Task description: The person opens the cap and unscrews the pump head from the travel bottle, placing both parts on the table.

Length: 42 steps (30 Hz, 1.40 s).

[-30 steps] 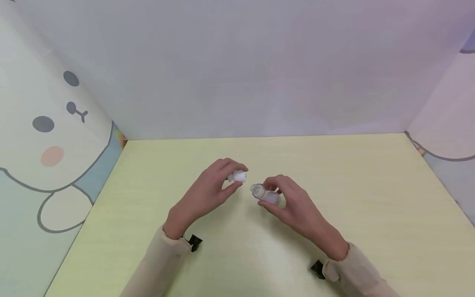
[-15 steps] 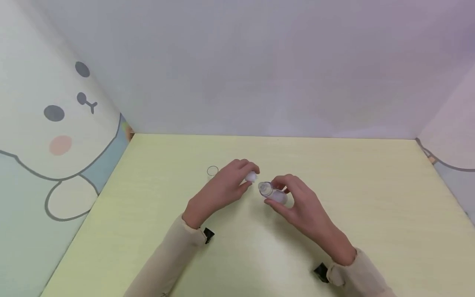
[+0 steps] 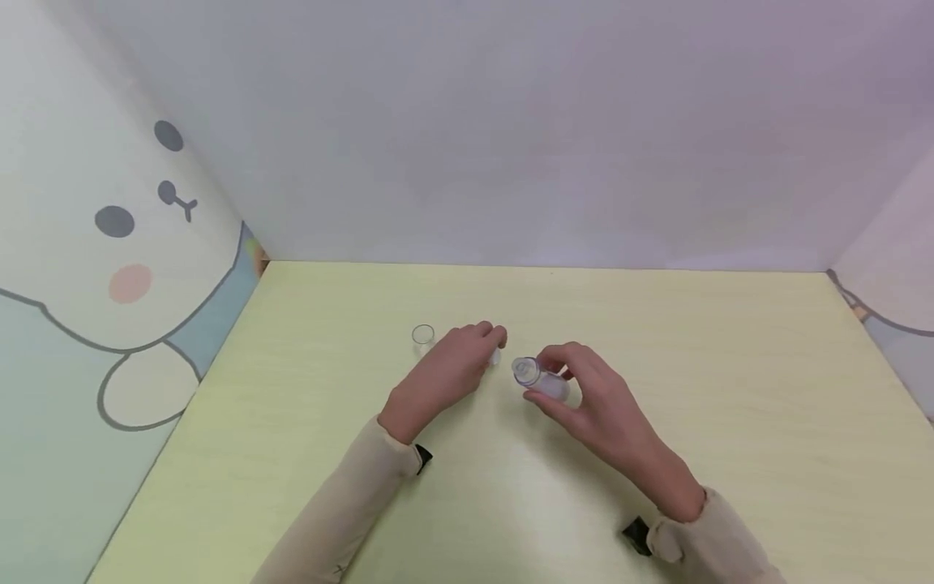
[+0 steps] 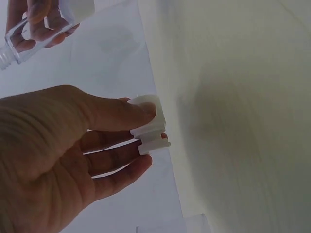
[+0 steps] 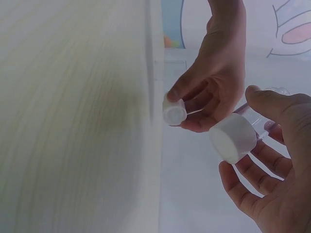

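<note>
My left hand (image 3: 448, 365) pinches a white stepped plastic bottle top (image 4: 149, 128) between thumb and fingers. From the head view, that hand covers most of the top. To its right, my right hand (image 3: 601, 414) holds a small clear bottle (image 3: 552, 386) with a white base (image 5: 234, 139). The bottle lies tilted in the fingers, its uncovered threaded neck (image 3: 522, 369) pointing left towards the left hand. Bottle and top are apart, both held above the table. A clear cylindrical cap (image 3: 423, 334) stands on the table just behind the left hand, partly hidden by it.
The pale wood-grain table (image 3: 730, 365) meets a plain light wall (image 3: 540, 162) at the back. Side walls carry cartoon prints, with an animal face (image 3: 131, 243) at the left. Black wrist-camera mounts (image 3: 637, 535) stick out by the sleeves.
My left hand has moved right and rolled over, so its top is now mostly hidden. The clear cap has come into view behind it. The right hand keeps its hold on the bottle.
</note>
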Each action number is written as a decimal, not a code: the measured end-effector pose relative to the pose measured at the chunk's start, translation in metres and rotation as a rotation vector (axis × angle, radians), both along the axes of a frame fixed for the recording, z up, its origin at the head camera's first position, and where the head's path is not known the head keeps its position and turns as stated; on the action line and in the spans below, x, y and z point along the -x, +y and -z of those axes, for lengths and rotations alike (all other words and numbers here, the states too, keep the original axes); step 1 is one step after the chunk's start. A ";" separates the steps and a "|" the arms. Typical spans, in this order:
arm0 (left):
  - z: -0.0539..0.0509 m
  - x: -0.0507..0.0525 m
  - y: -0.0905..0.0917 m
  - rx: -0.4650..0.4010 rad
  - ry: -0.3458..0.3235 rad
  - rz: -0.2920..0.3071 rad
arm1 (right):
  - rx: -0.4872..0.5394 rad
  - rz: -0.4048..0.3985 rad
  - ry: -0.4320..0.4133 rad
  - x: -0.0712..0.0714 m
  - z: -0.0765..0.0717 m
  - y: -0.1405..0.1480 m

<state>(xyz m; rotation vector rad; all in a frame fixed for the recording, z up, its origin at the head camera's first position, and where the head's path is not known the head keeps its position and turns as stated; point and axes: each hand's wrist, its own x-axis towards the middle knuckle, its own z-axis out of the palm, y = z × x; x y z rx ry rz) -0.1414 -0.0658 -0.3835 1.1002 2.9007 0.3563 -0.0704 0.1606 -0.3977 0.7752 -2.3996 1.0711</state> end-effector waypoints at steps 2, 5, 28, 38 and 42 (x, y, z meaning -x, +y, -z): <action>0.002 0.001 0.000 0.027 0.019 -0.006 | 0.001 -0.001 0.002 0.000 0.000 -0.001; 0.005 0.003 0.000 0.055 0.032 -0.017 | -0.002 0.001 0.005 0.001 0.001 -0.003; 0.011 0.004 0.000 0.076 0.057 -0.046 | -0.020 0.007 -0.026 0.002 0.002 -0.006; 0.007 0.002 0.000 0.116 0.108 -0.054 | -0.040 0.028 -0.053 0.000 0.002 -0.005; 0.003 -0.001 -0.002 0.097 0.105 -0.054 | -0.036 0.030 -0.101 0.000 0.004 -0.005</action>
